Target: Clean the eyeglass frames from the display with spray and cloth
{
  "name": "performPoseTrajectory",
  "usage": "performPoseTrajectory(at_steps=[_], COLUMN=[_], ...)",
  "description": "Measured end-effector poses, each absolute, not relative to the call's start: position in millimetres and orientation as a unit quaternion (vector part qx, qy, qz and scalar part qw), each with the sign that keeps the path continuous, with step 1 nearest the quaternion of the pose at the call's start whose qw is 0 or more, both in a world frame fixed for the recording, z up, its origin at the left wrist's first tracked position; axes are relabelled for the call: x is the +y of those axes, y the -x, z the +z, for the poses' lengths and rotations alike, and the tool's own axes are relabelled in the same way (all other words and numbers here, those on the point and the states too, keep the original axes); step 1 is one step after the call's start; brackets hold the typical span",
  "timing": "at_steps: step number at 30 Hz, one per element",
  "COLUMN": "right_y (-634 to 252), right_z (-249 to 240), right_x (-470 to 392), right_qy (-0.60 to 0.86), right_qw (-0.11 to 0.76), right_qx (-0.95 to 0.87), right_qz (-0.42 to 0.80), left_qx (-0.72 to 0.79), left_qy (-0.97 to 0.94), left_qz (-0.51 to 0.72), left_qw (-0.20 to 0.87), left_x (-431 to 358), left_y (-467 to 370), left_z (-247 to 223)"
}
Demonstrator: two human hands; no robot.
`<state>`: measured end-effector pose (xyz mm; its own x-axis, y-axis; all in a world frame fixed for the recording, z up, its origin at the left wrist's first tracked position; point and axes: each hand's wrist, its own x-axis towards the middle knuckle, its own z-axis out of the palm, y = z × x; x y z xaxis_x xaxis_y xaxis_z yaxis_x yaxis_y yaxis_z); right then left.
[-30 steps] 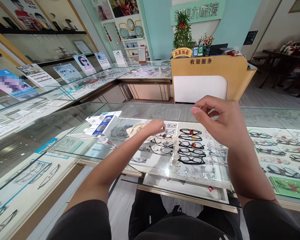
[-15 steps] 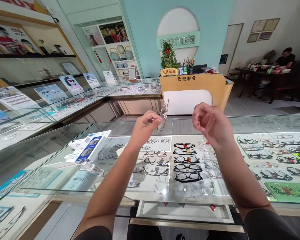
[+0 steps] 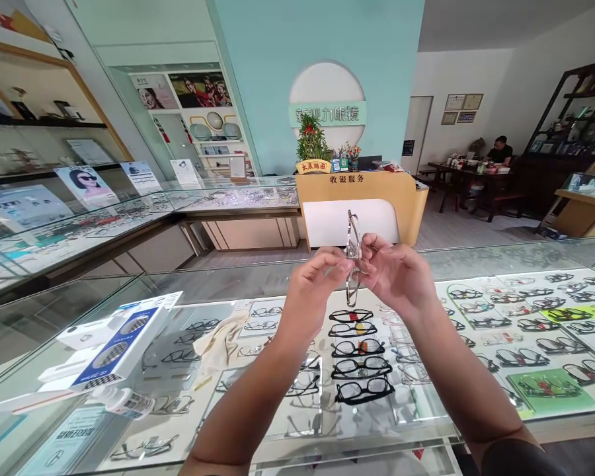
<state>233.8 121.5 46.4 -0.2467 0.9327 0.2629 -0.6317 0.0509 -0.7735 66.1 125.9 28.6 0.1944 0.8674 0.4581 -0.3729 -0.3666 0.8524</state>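
Observation:
A pair of thin-rimmed eyeglasses (image 3: pixel 353 261) is held up on end above the glass counter. My left hand (image 3: pixel 313 284) pinches it near the middle between thumb and fingers. Close on the other side is my right hand (image 3: pixel 396 274), its fingers curled and apart, their tips at the edge of the frame; whether they press on it is hard to see. Below the hands, a column of black-framed eyeglasses (image 3: pixel 361 365) lies in the display. A crumpled cream cloth (image 3: pixel 222 340) rests left of my left forearm.
The glass display counter (image 3: pixel 258 456) spans the front, with many frames under it. A blue-and-white box (image 3: pixel 121 340) and a white bottle (image 3: pixel 123 401) are at the left. Beyond stand a wooden cashier desk (image 3: pixel 406 211) and a person (image 3: pixel 500 153) seated at a far table.
My right hand has come in from the right to the eyeglasses, and my left hand has brought them rightward and slightly lower in view. The camera view has shifted, with more of the counter showing.

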Motion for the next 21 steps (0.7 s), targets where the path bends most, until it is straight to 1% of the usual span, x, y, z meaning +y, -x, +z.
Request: performPoseTrajectory(at_steps=[8, 14, 21], right_y=[-234, -228, -226], right_z=[47, 41, 43], right_x=[122, 121, 118], right_qy=[0.165, 0.219, 0.217], right_qw=[0.583, 0.624, 0.632], right_qx=[-0.422, -0.461, -0.477], right_qz=[0.674, 0.592, 0.572], left_qx=[0.227, 0.233, 0.237], left_qy=[-0.579, -0.593, -0.601], left_qz=[0.588, 0.587, 0.578], left_qw=[0.517, 0.5, 0.498], left_x=[131, 135, 138], left_y=[-60, -60, -60], left_z=[24, 21, 21])
